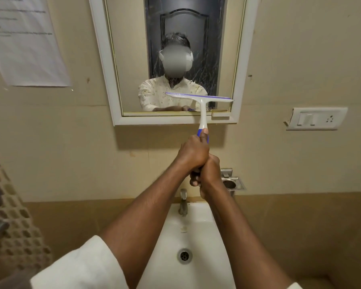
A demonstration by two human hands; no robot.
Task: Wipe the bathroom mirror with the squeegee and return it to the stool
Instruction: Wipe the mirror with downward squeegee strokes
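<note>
Wiping step in hand: both hands' fingers (193,181) clench the squeegee (200,101) at the mirror (133,59) glass, lower centre-right; next, another pass over the streaks above

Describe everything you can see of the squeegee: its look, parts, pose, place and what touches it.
The squeegee is T-shaped and looks like white plastic, with a blue-edged blade strip along its top and a blue grip at the handle's lower end. It stands roughly upright, blade slightly tilted, low on the streaked mirror, near the bottom frame. The left hand and the right hand both wrap the handle, the left one higher. Whether the blade presses the glass cannot be told.
</note>
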